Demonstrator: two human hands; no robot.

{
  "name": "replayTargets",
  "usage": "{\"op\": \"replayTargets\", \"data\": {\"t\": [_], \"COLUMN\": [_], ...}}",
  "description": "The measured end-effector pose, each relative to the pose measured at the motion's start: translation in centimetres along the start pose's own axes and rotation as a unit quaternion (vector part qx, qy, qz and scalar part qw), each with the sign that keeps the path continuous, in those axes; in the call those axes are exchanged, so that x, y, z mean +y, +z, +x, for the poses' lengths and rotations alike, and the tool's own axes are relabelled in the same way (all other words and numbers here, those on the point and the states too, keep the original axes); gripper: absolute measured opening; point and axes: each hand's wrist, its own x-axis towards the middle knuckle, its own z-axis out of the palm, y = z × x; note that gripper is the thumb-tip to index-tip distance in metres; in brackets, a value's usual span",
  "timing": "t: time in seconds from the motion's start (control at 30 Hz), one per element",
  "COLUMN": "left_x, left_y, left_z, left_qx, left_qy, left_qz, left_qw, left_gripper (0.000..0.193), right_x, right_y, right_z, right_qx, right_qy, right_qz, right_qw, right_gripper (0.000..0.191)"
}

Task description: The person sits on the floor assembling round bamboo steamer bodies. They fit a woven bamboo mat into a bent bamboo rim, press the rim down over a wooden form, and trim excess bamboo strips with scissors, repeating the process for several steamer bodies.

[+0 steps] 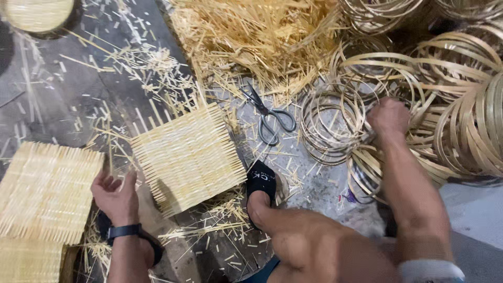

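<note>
left hand [118, 196]: nearest to the camera, wearing a dark wristband, half-open grip; the fingertips rest at the lower left corner of the woven mat and aren't clenched on anything.
woven mat [187, 156]: a square of pale bamboo strips lying flat on the floor, turned a bit like a diamond, just up and to the right of the left hand, so that's clearly the closer hand. The strip ends bristle out along its edges.
foot [260, 181]: a black sandal sits right against the mat's right corner; can't tell for sure if it's pinning the mat.
right hand [389, 118]: stretched out farther away, grip clenched on a bundle of bamboo hoops [335, 128], well apart from the mat.
scissors [270, 118]: lying on the floor between the mat and the hoops, blades pointing away, nobody touching them.
stacked mats [44, 191]: finished-looking ones to the left of the left hand.
far stuff: a big heap of loose bamboo slivers [251, 36] up top, with more hoops [471, 105] piled at the right.
</note>
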Motion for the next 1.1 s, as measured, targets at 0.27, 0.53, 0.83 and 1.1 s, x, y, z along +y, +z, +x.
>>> {"op": "replayTargets", "data": {"t": [0.27, 0.53, 0.83, 1.1], "left_x": [18.6, 25.0, 25.7, 22.6], "left_y": [6.7, 2.6, -3.4, -1.1], "left_z": [-4.2, -6.0, -3.6, -3.6], "left_qx": [-0.298, -0.354, -0.505, -0.391], "left_qy": [0.043, -0.186, -0.256, -0.294], "left_qz": [-0.127, -0.526, -0.385, -0.37], "left_qw": [0.945, 0.75, 0.729, 0.79], "left_gripper": [0.051, 0.032, 0.067, 0.074], "right_x": [-13.0, -28.1, -36.9, -40.2], "right_y": [-16.2, -28.4, -27.1, -23.5], "right_z": [-3.9, -10.9, -17.6, -20.5], "right_qx": [0.088, 0.264, 0.051, 0.106], "right_qy": [-0.243, -0.611, -0.689, -0.659], "right_qz": [0.222, 0.15, 0.281, 0.256], "right_qw": [0.94, 0.731, 0.666, 0.699], "right_gripper": [0.015, 0.042, 0.016, 0.007]}}
